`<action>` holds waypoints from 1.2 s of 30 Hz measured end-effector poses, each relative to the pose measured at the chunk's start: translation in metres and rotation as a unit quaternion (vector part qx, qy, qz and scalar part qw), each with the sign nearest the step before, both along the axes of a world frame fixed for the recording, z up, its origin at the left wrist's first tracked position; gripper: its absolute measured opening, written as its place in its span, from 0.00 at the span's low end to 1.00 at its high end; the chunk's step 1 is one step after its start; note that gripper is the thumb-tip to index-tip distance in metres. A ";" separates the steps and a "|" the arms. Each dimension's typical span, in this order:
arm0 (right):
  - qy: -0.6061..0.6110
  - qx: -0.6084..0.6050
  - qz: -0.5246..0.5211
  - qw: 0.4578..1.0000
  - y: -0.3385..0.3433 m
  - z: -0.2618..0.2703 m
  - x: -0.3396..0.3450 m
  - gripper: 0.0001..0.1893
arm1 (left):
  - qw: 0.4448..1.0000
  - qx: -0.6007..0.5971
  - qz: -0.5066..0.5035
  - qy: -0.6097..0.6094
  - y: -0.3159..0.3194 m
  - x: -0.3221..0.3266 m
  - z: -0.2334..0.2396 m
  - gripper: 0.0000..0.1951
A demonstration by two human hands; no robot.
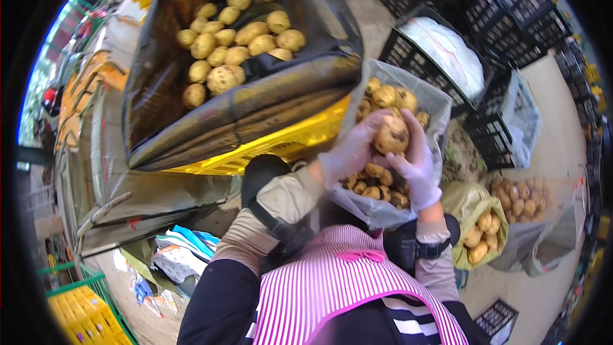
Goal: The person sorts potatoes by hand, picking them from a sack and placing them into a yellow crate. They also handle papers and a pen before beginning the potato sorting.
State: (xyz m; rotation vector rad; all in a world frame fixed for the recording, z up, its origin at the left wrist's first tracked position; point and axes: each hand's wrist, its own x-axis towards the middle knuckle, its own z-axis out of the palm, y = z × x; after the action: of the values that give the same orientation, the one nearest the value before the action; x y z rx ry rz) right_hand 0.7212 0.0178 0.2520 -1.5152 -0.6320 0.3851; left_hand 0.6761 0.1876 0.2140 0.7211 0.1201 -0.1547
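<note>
Between my two gloved hands is a large potato (391, 135) with dark blemishes. My left hand (353, 146) grips its left side and my right hand (417, 158) its right side, thumb at the bottom. Both hands are over a crate lined with clear plastic (438, 105), which holds many potatoes (384, 96), several with dark patches. To the left, a big dark lined container (167, 72) holds paler, cleaner potatoes (249, 33) and rests on a yellow plastic crate (268, 146).
Black plastic crates (503, 14) stand at the upper right, one bearing white plastic sheeting (443, 52). A green sack of potatoes (459, 201) lies right of my knee, near a mesh bag of potatoes (522, 199). Cloths (184, 254) and a green-and-yellow crate (86, 311) are at lower left.
</note>
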 end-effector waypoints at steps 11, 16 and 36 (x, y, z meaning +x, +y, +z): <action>-0.103 -0.061 -0.206 0.971 0.025 0.011 -0.009 0.23 | 0.998 -0.054 0.007 -0.029 -0.010 -0.004 0.016 0.32; 0.016 -0.025 -0.228 0.973 -0.003 -0.018 0.016 0.19 | 0.997 -0.065 -0.016 -0.042 -0.022 -0.006 0.023 0.32; -0.022 -0.304 -0.174 0.936 -0.065 -0.134 0.055 0.14 | 0.651 0.644 0.391 -0.096 0.079 -0.057 0.192 0.16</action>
State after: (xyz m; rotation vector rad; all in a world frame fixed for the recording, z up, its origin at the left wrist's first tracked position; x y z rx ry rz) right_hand 0.7757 -0.0469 0.1182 -2.1912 -0.2684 0.2826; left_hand 0.6193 0.2664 0.4065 2.0423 0.3401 0.9706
